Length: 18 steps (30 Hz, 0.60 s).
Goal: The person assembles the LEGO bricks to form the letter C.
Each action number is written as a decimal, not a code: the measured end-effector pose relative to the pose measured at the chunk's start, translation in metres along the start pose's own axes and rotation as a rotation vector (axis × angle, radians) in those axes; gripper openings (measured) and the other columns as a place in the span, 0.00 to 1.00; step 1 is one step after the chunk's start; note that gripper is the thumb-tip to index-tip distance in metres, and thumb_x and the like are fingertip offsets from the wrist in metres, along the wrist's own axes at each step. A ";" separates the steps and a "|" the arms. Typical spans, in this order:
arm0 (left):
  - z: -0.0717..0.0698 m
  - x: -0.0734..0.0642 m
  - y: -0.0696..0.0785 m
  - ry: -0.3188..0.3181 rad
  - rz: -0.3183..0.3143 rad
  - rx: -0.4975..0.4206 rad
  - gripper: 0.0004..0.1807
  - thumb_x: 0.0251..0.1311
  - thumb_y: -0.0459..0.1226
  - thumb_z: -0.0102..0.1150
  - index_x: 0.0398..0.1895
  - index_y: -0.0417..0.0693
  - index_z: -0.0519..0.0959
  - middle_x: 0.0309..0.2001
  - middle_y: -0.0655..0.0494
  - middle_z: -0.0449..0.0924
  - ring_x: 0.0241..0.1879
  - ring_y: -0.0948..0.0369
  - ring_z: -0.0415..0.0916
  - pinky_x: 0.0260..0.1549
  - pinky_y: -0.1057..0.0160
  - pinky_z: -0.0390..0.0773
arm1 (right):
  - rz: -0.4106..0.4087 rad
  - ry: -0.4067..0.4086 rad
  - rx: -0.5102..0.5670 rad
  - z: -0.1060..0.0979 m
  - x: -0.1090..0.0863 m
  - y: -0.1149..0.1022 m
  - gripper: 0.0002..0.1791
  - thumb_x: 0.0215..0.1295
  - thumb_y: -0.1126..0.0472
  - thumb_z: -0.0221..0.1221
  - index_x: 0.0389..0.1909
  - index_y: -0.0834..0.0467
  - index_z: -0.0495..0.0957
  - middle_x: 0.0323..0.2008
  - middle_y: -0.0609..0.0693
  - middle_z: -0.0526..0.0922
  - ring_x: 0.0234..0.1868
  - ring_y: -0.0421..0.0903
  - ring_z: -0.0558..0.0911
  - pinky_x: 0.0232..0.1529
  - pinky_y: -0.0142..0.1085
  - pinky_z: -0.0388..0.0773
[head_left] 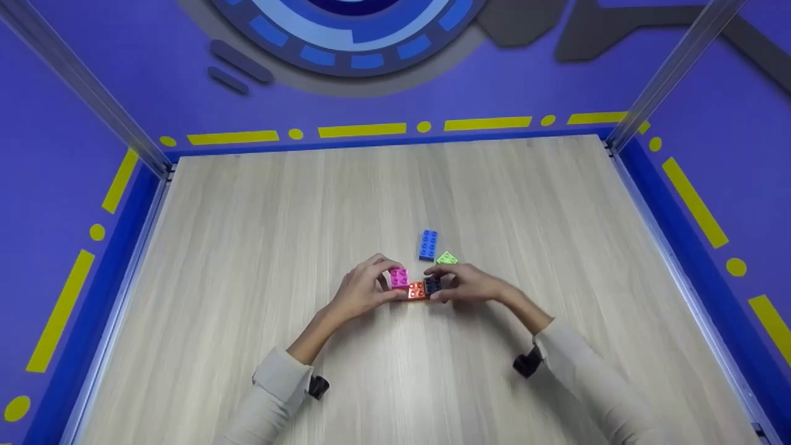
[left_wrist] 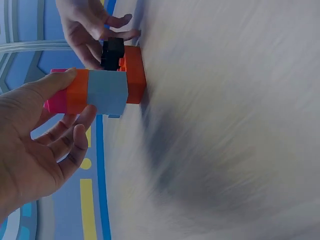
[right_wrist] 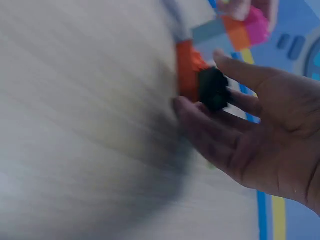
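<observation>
My left hand (head_left: pixel 364 285) grips a short stack of toy building bricks between thumb and fingers. Its pink brick (head_left: pixel 399 277) is on top, an orange brick (left_wrist: pixel 77 98) lies in the middle and a light blue brick (left_wrist: pixel 107 92) at the bottom. That lower end is right at the left part of a longer orange brick (left_wrist: pixel 135 75) low on the table, with studs showing. My right hand (head_left: pixel 465 282) has its thumb and fingers curled round a black brick (right_wrist: pixel 213 89), which sits on the right end of the longer orange brick.
A blue brick (head_left: pixel 427 245) lies on the wooden table (head_left: pixel 278 235) beyond my hands. Beside it a lime green brick (head_left: pixel 447 258) is partly hidden by the right hand. Blue walls (head_left: pixel 395 105) with yellow marks enclose the table's back and sides.
</observation>
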<state>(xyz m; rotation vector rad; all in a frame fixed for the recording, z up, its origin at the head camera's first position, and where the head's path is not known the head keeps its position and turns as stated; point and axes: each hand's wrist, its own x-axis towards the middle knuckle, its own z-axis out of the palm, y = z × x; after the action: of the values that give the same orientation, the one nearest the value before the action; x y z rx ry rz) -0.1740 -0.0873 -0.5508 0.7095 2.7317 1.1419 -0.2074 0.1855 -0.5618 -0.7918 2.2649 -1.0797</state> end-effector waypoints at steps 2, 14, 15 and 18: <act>0.000 -0.001 -0.001 -0.018 0.002 -0.037 0.28 0.55 0.46 0.75 0.57 0.45 0.81 0.47 0.52 0.83 0.38 0.56 0.84 0.35 0.67 0.78 | 0.007 -0.034 0.021 -0.015 0.001 -0.001 0.28 0.68 0.58 0.65 0.65 0.68 0.73 0.56 0.66 0.82 0.54 0.61 0.82 0.57 0.51 0.80; 0.019 -0.004 -0.023 -0.048 -0.065 -0.194 0.31 0.52 0.39 0.78 0.59 0.39 0.79 0.49 0.45 0.83 0.47 0.50 0.82 0.51 0.51 0.81 | -0.099 0.250 0.038 -0.048 0.041 0.016 0.16 0.70 0.71 0.58 0.56 0.70 0.80 0.55 0.67 0.83 0.53 0.63 0.83 0.55 0.49 0.81; 0.022 -0.003 -0.025 -0.045 -0.067 -0.196 0.31 0.51 0.39 0.78 0.58 0.38 0.79 0.48 0.45 0.83 0.48 0.50 0.81 0.53 0.51 0.81 | -0.114 0.262 0.023 -0.047 0.044 0.019 0.16 0.69 0.74 0.57 0.56 0.69 0.80 0.56 0.67 0.83 0.56 0.64 0.82 0.57 0.53 0.80; 0.029 -0.002 -0.029 -0.030 -0.060 -0.207 0.30 0.50 0.39 0.78 0.56 0.37 0.80 0.47 0.45 0.84 0.48 0.51 0.80 0.53 0.53 0.79 | -0.169 0.271 -0.052 -0.043 0.053 0.028 0.22 0.61 0.81 0.53 0.55 0.69 0.81 0.58 0.67 0.81 0.60 0.67 0.78 0.62 0.61 0.75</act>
<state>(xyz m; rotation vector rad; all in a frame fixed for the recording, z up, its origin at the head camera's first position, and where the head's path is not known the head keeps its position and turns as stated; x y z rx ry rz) -0.1754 -0.0871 -0.5924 0.6070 2.5421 1.3623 -0.2804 0.1860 -0.5699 -0.9201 2.4941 -1.2769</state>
